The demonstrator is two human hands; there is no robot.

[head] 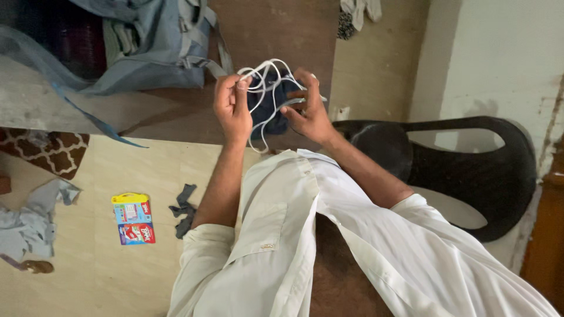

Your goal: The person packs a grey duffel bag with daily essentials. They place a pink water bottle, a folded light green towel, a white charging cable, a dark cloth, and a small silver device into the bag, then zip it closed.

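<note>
From the head camera, both hands are raised in front of the chest, working a tangle of white cord (267, 79) wrapped about a dark blue cloth (267, 103). The left hand (232, 105) is closed on the cord, its fingers pinching loops at the top of the bundle; the right hand (308, 111) grips the cloth and cord from the other side, fingers curled round them. The bundle hangs between the two hands, in the air above the brown floor, touching nothing else; one loop dangles down toward the white shirt (282, 235). A grey-blue bag (158, 41) lies beyond the left hand. On the pale floor (100, 282) by the left forearm are a grey rag (184, 210) and a colourful packet (134, 218), just apart. A black chair (470, 170) stands under the right arm.
</note>
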